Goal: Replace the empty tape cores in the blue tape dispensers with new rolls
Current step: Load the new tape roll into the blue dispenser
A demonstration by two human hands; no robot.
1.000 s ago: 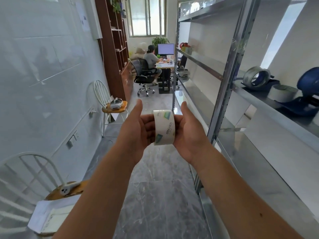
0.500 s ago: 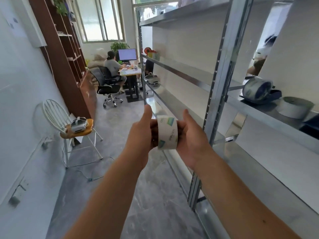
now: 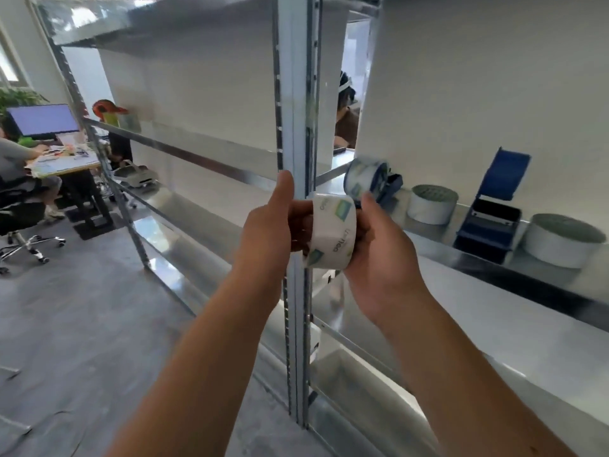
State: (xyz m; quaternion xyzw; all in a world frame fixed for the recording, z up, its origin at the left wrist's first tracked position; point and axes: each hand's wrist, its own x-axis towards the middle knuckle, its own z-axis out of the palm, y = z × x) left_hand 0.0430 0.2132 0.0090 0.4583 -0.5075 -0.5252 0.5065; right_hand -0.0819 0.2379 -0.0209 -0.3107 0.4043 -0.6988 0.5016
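Metal shelving (image 3: 298,94), tape roll (image 3: 333,232) btwn both grips

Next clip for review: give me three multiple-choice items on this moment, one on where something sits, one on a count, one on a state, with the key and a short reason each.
1. Where is the upright blue dispenser?
A. on the floor
B. on the metal shelf, between two white rolls
C. on the desk

2. How many white rolls stand flat on that shelf?
A. two
B. four
C. none

3. How is the printed tape roll held?
A. by the left hand alone
B. lying loose on the shelf
C. between both hands

Key: 1 B, a roll stands to its left and another to its right; 2 A, only those two stand flat; 3 C, the left hand and right hand both grip it.
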